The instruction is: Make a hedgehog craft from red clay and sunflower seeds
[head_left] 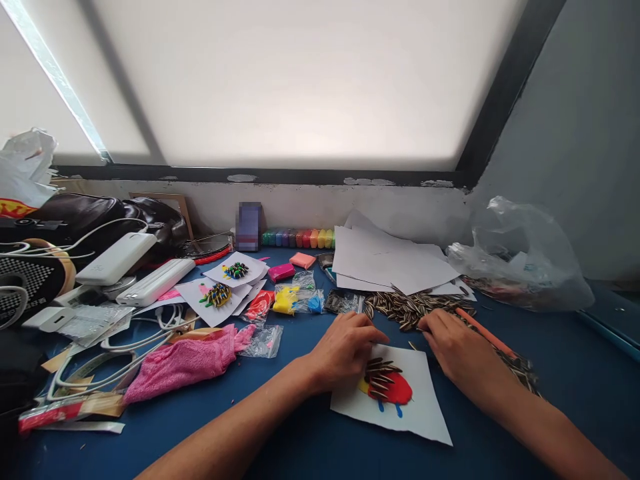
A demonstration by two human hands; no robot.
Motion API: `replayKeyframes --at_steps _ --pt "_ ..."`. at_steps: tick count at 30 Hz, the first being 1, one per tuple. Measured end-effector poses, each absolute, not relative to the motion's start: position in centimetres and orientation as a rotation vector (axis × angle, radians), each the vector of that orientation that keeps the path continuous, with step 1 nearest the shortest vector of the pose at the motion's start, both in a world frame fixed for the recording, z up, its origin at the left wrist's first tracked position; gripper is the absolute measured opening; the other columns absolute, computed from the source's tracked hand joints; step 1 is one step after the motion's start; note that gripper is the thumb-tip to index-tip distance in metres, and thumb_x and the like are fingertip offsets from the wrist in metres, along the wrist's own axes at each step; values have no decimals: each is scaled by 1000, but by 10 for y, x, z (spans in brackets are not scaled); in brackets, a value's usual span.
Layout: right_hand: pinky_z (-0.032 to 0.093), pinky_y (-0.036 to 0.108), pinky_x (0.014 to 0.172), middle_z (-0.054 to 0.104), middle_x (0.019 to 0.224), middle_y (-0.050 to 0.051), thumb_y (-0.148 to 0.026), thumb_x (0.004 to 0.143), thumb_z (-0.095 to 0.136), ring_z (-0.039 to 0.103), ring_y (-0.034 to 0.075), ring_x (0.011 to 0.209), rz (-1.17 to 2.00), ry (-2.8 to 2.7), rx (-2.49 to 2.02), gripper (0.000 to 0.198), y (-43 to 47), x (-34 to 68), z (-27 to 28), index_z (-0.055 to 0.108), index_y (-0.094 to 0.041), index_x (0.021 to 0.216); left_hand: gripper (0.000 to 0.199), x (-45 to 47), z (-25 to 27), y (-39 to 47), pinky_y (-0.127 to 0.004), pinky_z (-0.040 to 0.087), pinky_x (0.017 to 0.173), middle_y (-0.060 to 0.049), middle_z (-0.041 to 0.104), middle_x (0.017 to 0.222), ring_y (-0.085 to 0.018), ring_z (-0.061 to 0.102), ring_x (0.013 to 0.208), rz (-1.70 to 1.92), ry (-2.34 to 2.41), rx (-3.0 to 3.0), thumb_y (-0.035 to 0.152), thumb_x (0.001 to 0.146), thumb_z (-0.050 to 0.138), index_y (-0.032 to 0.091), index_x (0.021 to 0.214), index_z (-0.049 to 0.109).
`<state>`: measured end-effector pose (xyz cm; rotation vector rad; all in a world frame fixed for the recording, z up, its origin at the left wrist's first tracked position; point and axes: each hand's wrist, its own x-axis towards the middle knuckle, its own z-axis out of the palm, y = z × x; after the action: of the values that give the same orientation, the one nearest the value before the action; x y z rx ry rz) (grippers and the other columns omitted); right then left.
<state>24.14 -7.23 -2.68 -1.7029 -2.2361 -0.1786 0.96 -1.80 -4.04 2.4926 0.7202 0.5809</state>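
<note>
A white sheet of paper (425, 407) lies in front of me, bearing a red clay shape (400, 388) with blue clay legs and a bit of yellow at its left. Striped sunflower seeds (383, 379) stick out of the clay in rows. My left hand (347, 350) rests on the paper's upper left corner, fingers curled down beside the yellow part; what they hold is hidden. At the near edge of a pile of sunflower seeds (405, 308) is my right hand (457, 350), its fingertips bent together. Whether a seed is between them I cannot make out.
An orange stick (487, 333) lies beyond my right hand. Bags of coloured clay (285, 300), two seed-studded clay figures on paper (217, 295), a pink cloth (185, 363), white cables and power banks (116, 259) crowd the left. White sheets (390, 260) and a plastic bag (525, 260) stand behind.
</note>
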Motion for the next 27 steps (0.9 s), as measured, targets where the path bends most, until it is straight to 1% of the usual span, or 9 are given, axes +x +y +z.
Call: replayKeyframes --at_steps 3,6,8,9,11,14,20,27 --pt "50 33 65 63 86 8 -28 93 35 63 21 77 -82 -2122 -1711 22 -78 241 -15 54 -22 87 35 10 -41 -17 -36 43 88 -7 61 99 -20 54 94 588 715 2485 5 81 48 19 108 66" --pt "50 29 56 66 82 5 -40 94 34 63 19 68 211 -1931 -1792 25 -92 233 -3 54 -24 89 36 10 -42 -17 -35 43 87 -7 61 100 -20 53 94 601 713 2474 5 81 47 19 108 66" --pt "50 27 53 67 77 2 -44 94 35 63 17 64 362 -1869 -1812 27 -102 225 1 54 -26 88 35 10 -43 -17 -35 42 87 -7 61 99 -20 53 94 607 713 2471 5 81 47 18 108 66" --pt "50 27 52 67 75 1 -45 93 37 63 17 61 434 -1875 -1810 26 -107 220 1 55 -26 88 35 10 -43 -17 -35 42 88 -7 61 99 -20 53 94 608 712 2471 5 81 46 18 108 66" --pt "51 27 57 68 79 1 -40 91 40 65 17 68 515 -1920 -1769 23 -114 211 1 57 -26 86 35 10 -43 -17 -35 42 87 -7 61 98 -20 53 93 615 711 2474 5 81 46 17 106 67" --pt "51 29 63 69 82 2 -33 90 41 65 18 73 527 -1996 -1765 21 -119 200 -2 59 -26 82 35 11 -44 -18 -34 42 86 -7 61 98 -19 53 92 637 707 2479 4 80 47 18 105 67" --pt "47 28 59 66 77 0 -27 88 46 62 17 66 485 -2023 -1823 19 -118 194 -9 63 -26 77 35 11 -46 -16 -34 42 84 -7 61 96 -19 53 90 669 688 2489 3 79 47 17 103 67" --pt "48 29 67 67 87 1 -23 90 43 64 17 76 491 -2045 -1823 23 -119 191 -12 65 -27 84 35 11 -46 -16 -34 42 85 -7 61 97 -19 54 91 665 683 2488 3 79 46 17 103 68"
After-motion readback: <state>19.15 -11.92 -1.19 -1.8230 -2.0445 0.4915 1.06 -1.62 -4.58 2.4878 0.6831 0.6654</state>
